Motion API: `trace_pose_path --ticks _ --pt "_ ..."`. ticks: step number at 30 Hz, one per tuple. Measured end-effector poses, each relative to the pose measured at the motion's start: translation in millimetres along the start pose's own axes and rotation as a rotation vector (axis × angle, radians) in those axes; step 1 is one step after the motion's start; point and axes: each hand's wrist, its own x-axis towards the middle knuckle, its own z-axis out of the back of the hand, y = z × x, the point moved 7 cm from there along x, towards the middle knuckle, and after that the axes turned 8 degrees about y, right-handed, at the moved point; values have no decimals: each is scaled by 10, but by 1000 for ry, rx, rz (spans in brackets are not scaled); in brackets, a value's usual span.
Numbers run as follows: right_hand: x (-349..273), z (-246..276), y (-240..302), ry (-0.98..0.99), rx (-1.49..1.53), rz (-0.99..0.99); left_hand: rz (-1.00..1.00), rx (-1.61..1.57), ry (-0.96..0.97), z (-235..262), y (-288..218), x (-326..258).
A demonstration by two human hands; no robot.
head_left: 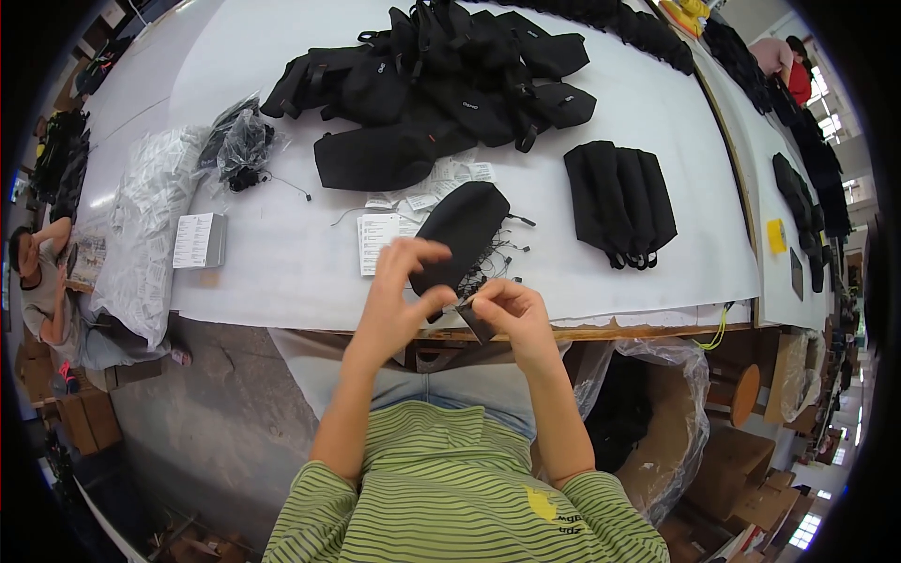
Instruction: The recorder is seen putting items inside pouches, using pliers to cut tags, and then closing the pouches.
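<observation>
A black fabric pouch (460, 230) lies at the table's near edge in front of me. My left hand (399, 296) is at its left side, open, thumb and fingers apart. At the pouch's near end my right hand (516, 317) is closed in a pinch; what sits between its fingertips is too small to make out. Just below those fingertips a small dark flat piece (476, 324) hangs at the edge. Thin black tag strings (497, 255) with small black ends lie in a tangle right of the pouch. A stack of white printed cards (375, 246) lies to the left.
Beyond is a heap of black pouches (460, 94). Several folded ones (619, 202) sit in a row at the right. On the left are another card stack (199, 241), bagged white labels (150, 235) and bagged strings (242, 145). A plastic-lined carton (666, 413) stands below the table.
</observation>
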Motion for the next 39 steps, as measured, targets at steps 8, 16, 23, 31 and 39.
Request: trace_pose_path --ticks 8,16,23,31,39 --pt "-3 194 20 -115 -74 64 152 377 40 -52 668 369" --pt "84 310 285 -283 -426 353 338 -501 -190 -162 604 44" --pt "141 199 361 -185 -222 205 349 -773 -200 -243 583 -122" --pt "2 -79 625 -64 -515 249 291 -799 -27 -412 461 -169" --pt "-156 -199 988 -180 -800 462 -227 346 -302 33 -284 -71"
